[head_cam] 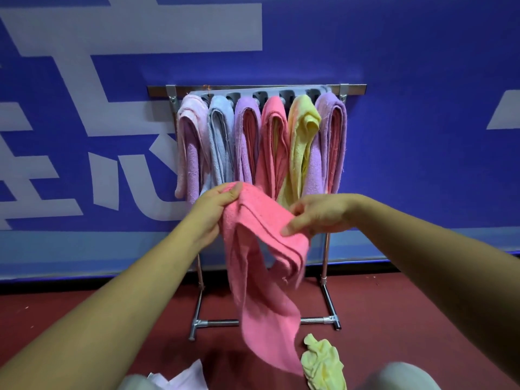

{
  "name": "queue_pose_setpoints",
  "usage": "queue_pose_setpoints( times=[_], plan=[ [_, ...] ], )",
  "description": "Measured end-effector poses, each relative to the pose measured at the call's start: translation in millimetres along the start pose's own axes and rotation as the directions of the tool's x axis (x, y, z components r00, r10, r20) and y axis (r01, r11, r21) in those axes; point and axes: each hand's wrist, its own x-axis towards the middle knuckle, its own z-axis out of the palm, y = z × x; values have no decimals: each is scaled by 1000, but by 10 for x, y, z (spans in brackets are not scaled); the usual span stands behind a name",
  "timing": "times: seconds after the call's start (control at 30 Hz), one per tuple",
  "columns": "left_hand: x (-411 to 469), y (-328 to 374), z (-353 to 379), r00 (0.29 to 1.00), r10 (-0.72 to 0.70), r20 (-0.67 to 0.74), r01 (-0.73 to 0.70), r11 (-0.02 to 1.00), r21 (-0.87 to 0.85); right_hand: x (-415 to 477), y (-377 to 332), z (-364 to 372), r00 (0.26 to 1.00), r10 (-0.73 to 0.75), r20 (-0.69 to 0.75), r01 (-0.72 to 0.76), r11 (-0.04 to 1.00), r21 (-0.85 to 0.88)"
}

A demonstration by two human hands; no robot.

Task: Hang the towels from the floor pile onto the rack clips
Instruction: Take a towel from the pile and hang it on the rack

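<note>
A pink towel (261, 266) hangs folded in the air in front of the rack (351, 89). My left hand (213, 209) grips its upper left edge. My right hand (315, 215) pinches the fold on the right. The towel's lower end trails down toward the floor. Behind it, several towels hang side by side from the grey clip strip (261, 94): light pink, pale blue, purple, coral pink, yellow and purple. A crumpled yellow towel (323, 364) lies on the floor at the bottom right, and a white towel (185, 375) lies at the bottom edge.
The metal rack stands on a red floor (84, 313) against a blue wall (422, 136) with large white characters. Its base bar (222, 323) and feet sit just beyond the floor towels. A grey-clothed knee (405, 375) shows at the bottom right.
</note>
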Motion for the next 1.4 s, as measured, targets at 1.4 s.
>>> queue_pose_setpoints(
  times=[1.4],
  plan=[
    [-150, 5, 343, 936, 348, 58, -351, 897, 268, 142, -668, 151, 849, -264, -458, 478, 753, 452]
  ],
)
